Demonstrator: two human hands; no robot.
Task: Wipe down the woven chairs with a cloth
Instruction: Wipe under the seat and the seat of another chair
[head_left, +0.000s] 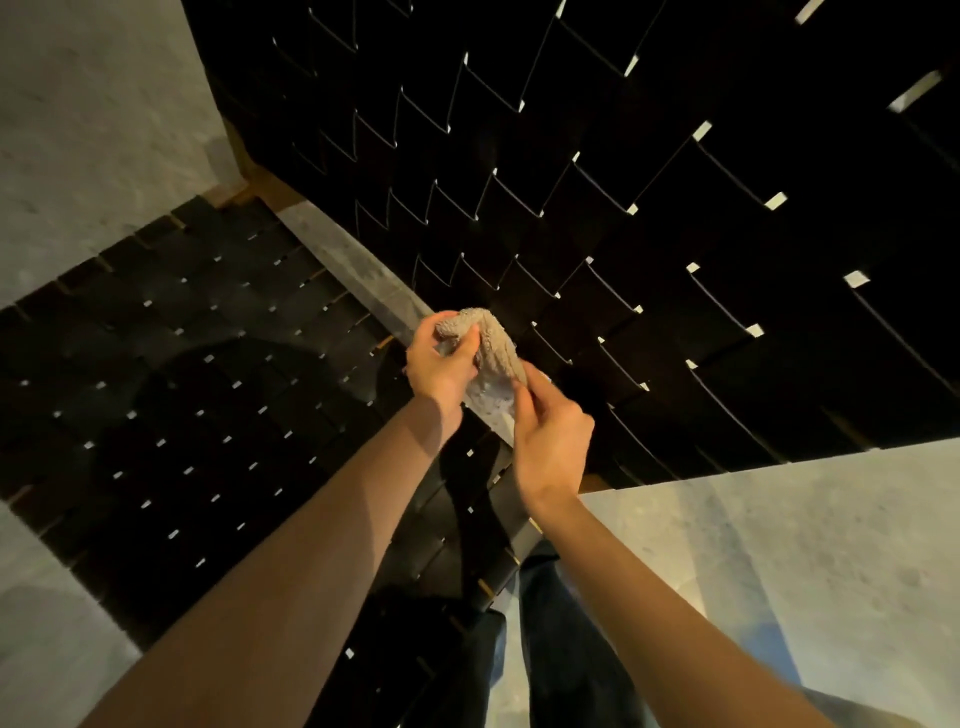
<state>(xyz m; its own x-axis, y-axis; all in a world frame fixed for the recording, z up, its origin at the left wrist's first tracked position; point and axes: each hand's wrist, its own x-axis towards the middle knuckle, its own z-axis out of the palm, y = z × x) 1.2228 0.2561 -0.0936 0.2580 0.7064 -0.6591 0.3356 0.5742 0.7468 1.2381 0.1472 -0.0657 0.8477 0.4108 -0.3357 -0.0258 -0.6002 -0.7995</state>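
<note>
1. Head view: beige cloth (496, 358), bunched, held over the gap where the black woven seat (182, 395) meets the woven backrest (623, 208).
2. Left hand (441, 366) grips the cloth's upper end; right hand (551, 446) pinches its lower edge.
3. Grey floor (779, 551) lies open beyond both chair edges.

Tally, 3 kinds:
1 cloth (493, 358); left hand (439, 364) + right hand (553, 441) = 2; woven: 1 lower-left panel (182, 389), 1 upper-right panel (623, 156).
</note>
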